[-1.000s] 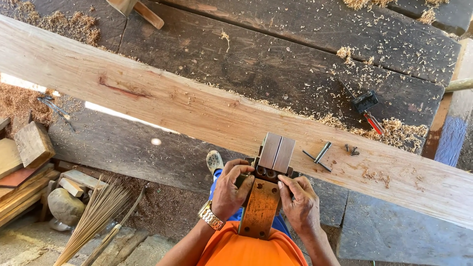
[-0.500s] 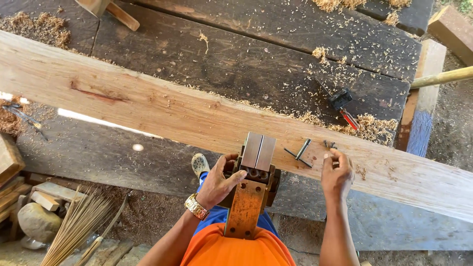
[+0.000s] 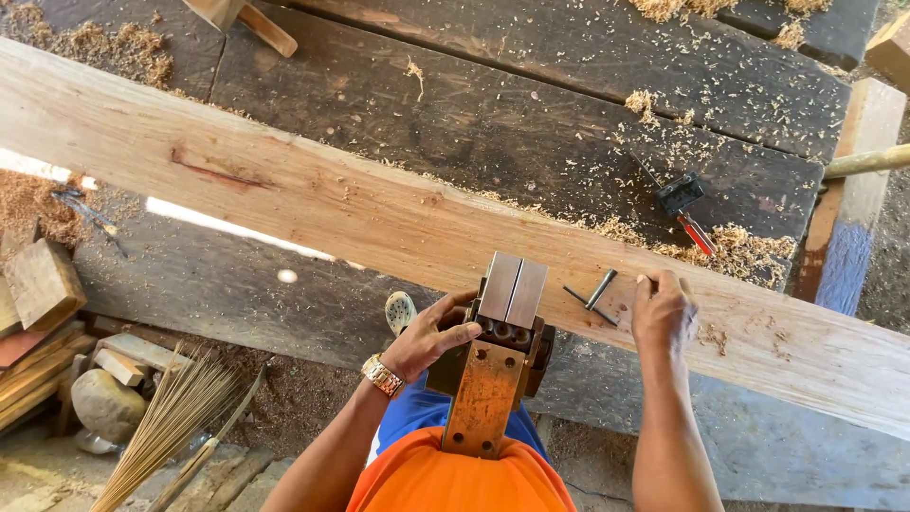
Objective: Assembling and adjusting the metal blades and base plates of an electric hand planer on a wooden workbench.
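A long pale wooden plank [image 3: 313, 204] runs across the dark workbench. Against its near edge rests a hand-held power planer [image 3: 498, 341] with two flat metal blades on top and a rusty orange plate below. My left hand [image 3: 438, 334] grips the planer's left side; a gold watch sits on that wrist. My right hand [image 3: 662, 308] lies flat on the plank, fingers together, just right of a small metal key tool [image 3: 595, 292] lying loose on the wood. I cannot tell whether the fingers pinch anything.
A red-handled black tool [image 3: 686, 204] lies among wood shavings on the bench [image 3: 531, 114] behind the plank. Scrap wood blocks [image 3: 43, 284], a stone [image 3: 104, 406] and a straw broom [image 3: 161, 431] sit on the ground at left. A wooden post [image 3: 848, 204] stands at right.
My right hand left the planer and moved right onto the plank beside the small metal tool. The left hand stays on the planer.
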